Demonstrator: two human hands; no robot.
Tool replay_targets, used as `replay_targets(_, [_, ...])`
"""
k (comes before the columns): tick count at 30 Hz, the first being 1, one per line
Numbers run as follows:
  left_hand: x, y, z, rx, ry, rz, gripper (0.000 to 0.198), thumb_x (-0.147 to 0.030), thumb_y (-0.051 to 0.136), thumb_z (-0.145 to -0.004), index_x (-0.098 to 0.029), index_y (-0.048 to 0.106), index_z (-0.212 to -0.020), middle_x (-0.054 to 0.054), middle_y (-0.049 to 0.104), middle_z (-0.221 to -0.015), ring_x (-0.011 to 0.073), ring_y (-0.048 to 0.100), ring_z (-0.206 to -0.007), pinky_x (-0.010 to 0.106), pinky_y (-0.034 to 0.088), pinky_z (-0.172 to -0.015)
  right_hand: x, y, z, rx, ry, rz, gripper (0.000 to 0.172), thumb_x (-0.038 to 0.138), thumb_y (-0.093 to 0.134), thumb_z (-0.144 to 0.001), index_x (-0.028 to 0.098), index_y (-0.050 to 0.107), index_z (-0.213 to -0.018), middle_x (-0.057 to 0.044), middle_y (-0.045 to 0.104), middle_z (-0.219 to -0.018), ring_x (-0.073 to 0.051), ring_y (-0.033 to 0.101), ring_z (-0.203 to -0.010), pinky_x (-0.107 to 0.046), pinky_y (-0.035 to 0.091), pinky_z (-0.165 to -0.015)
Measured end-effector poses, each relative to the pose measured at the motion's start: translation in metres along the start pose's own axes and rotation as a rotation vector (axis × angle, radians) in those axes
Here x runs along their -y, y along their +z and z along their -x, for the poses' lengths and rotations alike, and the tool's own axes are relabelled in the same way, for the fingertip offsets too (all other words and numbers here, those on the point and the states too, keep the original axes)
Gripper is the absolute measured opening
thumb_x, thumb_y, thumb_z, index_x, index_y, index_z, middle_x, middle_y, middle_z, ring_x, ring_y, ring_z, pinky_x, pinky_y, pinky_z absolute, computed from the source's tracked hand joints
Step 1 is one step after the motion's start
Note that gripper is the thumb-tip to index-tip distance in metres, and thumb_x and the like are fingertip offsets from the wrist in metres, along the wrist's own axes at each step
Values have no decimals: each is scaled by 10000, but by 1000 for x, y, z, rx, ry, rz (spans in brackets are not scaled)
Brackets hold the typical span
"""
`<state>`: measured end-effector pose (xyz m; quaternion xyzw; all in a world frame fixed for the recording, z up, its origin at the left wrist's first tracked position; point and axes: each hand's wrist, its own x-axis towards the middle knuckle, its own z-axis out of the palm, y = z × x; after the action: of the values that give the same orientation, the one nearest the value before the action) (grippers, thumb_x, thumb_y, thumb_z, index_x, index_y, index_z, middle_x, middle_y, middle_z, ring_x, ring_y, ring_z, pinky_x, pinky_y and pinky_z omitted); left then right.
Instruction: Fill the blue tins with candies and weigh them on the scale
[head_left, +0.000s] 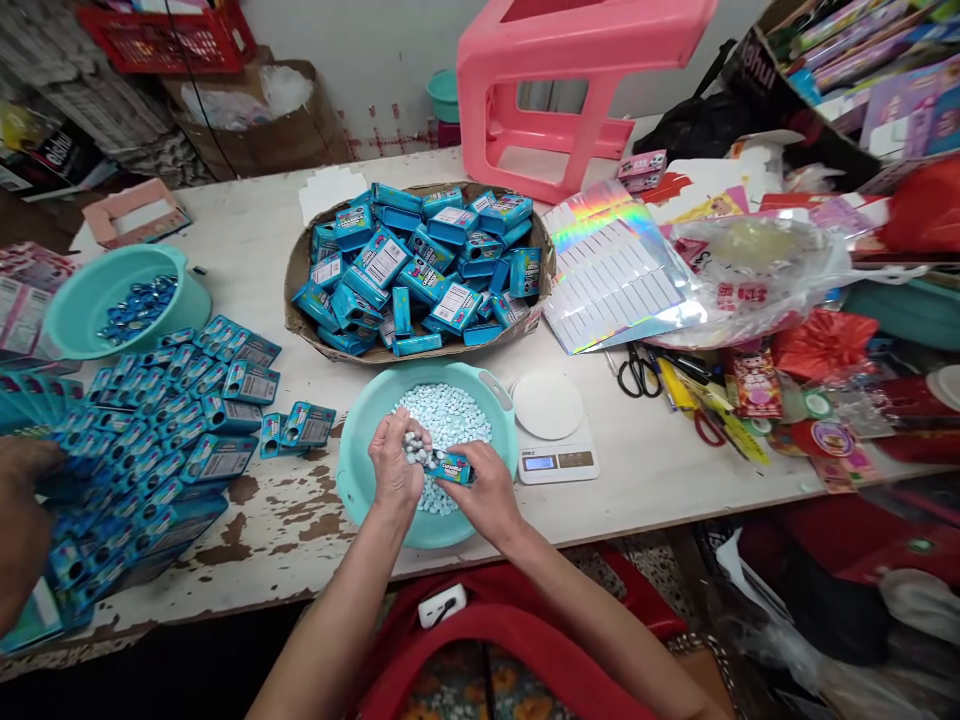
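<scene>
Scale [555, 412] obstructs the bowl's [355, 465] right (bare tabletop [641, 475] beyond allows passage).

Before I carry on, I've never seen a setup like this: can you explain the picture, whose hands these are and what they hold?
There is no machine here: a person works with two bare hands, seen from a camera on their head looking forward and down. The left hand cups some pale pellets; the right hand holds a small blue box close by, above a teal bowl of more pellets. On the worn white table, a digital scale stands right of the bowl, a cardboard tray of blue boxes lies beyond it, and many similar boxes crowd together at left. The blurred hand at the far left edge is someone else's.
</scene>
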<state>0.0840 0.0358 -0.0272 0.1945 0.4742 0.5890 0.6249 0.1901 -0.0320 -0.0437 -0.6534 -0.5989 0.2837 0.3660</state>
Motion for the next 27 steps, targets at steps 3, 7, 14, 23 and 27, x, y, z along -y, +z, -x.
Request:
replay_targets(3, [-3, 3, 0, -18, -17, -10, 361, -357, 660, -729, -176, 394, -566, -65, 404, -504, 66, 443, -422, 209, 330, -414, 2, -1, -2, 14, 15, -8, 304, 206, 722, -678, 216, 605, -959, -38, 631, -889, -225, 571, -872, -348, 457, -776])
replay_targets(7, [-6, 6, -1, 7, -90, -28, 386, -413, 649, -742, -181, 387, -580, -70, 362, -490, 53, 384, -385, 204, 266, -365, 0, -3, -5, 5, 47, -47, 307, 228, 723, -681, 230, 606, -965, -39, 629, -900, -229, 574, -881, -356, 462, -778])
replay_targets(14, [-23, 5, -6, 67, -186, 51, 388, -419, 651, -746, -181, 382, -599, -69, 350, -505, 38, 350, -372, 193, 232, -340, 0, -14, -4, -5, 79, -182, 332, 264, 742, -686, 235, 598, -984, -33, 623, -944, -216, 584, -914, -344, 465, -806])
replay_targets(23, [17, -39, -31, 59, -124, -591, 319, -451, 620, -726, -184, 486, -613, -25, 486, -580, 114, 490, -529, 224, 363, -466, -7, -23, -21, 37, 44, -205, 330, 207, 759, -652, 222, 621, -952, -32, 635, -920, -214, 595, -899, -348, 472, -803])
replay_targets(27, [13, -51, -43, 267, 180, -1171, 208, -396, 617, -729, -198, 632, -791, 48, 633, -894, 227, 569, -921, 324, 430, -808, 1, -49, -20, 7, 104, -367, 338, 283, 771, -644, 223, 628, -944, -26, 633, -932, -202, 612, -889, -331, 494, -795])
